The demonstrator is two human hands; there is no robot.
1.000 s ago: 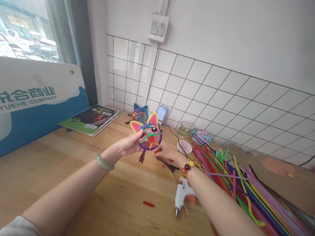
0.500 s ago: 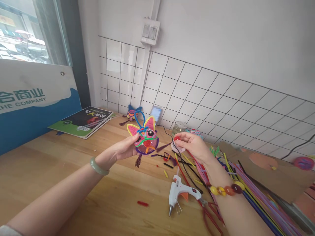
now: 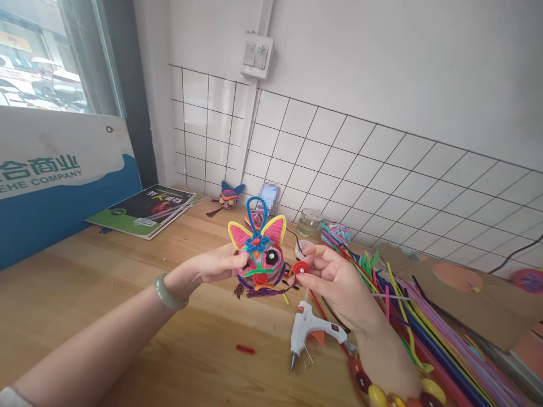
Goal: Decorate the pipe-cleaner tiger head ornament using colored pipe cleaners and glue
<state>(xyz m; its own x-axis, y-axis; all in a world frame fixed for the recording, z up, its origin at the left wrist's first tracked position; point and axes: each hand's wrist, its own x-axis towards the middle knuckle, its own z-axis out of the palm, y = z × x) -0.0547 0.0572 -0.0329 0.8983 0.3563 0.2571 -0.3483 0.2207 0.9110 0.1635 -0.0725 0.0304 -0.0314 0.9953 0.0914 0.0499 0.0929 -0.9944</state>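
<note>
My left hand point(image 3: 224, 263) is closed round a colourful animal-head ornament point(image 3: 259, 257) made of pipe cleaners. It has pink ears edged in yellow, a blue loop on top, black eyes and dark purple tassels. Between thumb and fingertips, my right hand point(image 3: 335, 277) pinches a red coiled disc point(image 3: 301, 269) with a shiny dot at its centre. The disc is close to the ornament's right side; whether they touch I cannot tell. Below the right hand a white glue gun point(image 3: 311, 330) lies on the wooden table point(image 3: 190, 350).
Bundled pipe cleaners point(image 3: 441, 339) spread along the right beside brown cardboard point(image 3: 475, 316). Behind are a glass jar point(image 3: 309, 223), a blurred phone point(image 3: 268, 196) and another animal-head ornament point(image 3: 229, 195). A booklet point(image 3: 142, 210) lies at the left. A red scrap point(image 3: 245, 349) lies in front.
The ornament has turned to face me more and shifted slightly right. My right hand has come lower and nearer with the red disc, whose face now shows.
</note>
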